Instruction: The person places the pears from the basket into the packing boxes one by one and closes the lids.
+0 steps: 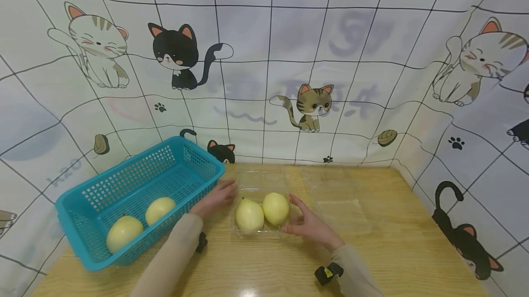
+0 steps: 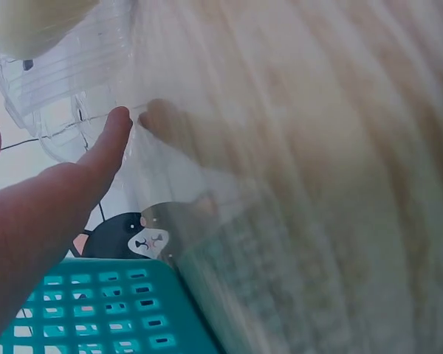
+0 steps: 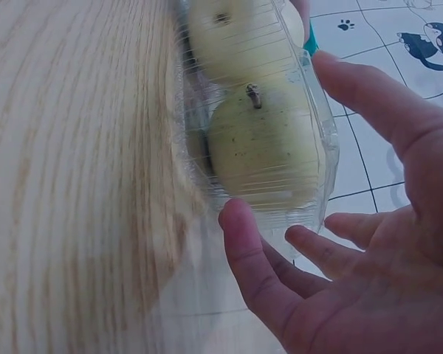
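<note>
Two pale yellow pears (image 1: 250,216) sit side by side in a clear plastic clamshell box (image 1: 264,234), its lid (image 1: 262,179) folded back toward the wall. At the box's left side is my left hand (image 1: 219,196), fingers extended; the left wrist view catches a fingertip close by the clear plastic. My right hand (image 1: 312,228) is at the right end, thumb and fingers spread around that corner. In the right wrist view the fingertips (image 3: 241,221) are right at the box's end wall, beside the nearer pear (image 3: 262,147).
A blue plastic basket (image 1: 72,237) stands at the left, with two more pears (image 1: 125,234) inside. Another clear plastic box (image 1: 345,214) lies to the right on the wooden table (image 1: 413,251). A cat-patterned cloth (image 1: 248,67) hangs behind and along the sides.
</note>
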The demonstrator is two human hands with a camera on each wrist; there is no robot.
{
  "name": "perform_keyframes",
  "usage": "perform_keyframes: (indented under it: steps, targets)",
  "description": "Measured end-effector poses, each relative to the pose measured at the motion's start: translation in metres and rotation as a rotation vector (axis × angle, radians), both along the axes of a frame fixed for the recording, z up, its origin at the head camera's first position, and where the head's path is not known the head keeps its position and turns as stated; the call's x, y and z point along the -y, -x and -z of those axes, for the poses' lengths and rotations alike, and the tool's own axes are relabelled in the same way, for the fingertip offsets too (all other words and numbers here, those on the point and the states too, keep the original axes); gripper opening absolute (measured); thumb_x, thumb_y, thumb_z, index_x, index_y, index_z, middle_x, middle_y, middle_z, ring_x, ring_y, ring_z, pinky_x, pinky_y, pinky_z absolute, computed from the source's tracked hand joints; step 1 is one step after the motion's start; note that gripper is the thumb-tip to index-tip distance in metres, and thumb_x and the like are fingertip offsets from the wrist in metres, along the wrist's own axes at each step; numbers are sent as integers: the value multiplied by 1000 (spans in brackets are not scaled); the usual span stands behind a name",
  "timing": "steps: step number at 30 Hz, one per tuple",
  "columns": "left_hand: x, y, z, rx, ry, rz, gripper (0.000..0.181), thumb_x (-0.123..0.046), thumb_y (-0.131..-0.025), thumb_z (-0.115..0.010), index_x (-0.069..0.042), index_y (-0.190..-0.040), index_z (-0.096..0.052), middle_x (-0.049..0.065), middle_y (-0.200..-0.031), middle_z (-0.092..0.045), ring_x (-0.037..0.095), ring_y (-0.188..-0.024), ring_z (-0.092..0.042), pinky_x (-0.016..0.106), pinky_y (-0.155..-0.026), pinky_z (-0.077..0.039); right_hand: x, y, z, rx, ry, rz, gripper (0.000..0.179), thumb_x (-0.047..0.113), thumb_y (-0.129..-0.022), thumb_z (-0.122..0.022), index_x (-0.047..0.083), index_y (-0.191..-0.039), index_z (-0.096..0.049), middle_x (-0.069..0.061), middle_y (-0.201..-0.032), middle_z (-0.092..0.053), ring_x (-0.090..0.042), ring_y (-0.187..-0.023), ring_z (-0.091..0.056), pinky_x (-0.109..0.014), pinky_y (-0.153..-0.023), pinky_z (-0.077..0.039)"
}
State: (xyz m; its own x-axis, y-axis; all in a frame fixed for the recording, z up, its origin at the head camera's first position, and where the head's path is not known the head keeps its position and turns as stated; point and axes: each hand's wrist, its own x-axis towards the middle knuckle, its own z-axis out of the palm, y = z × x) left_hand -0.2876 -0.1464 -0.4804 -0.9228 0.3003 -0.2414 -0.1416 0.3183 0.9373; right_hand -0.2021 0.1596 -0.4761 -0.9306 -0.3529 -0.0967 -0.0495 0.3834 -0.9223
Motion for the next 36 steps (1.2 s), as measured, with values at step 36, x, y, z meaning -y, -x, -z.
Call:
perform_keyframes:
  steps: [36]
  targets:
    - [-11,7,-1,-54,-175,-64,55,-14,-104,-41,4,-150,-17,30,-144,-37,39,-119,-54,47,-98,-44,-4,56,-36,-110,-151,59,76,14,-92,-64,-3,-151,-19,-27,-152,-24,-48,-131,-33,-57,-103,-35]
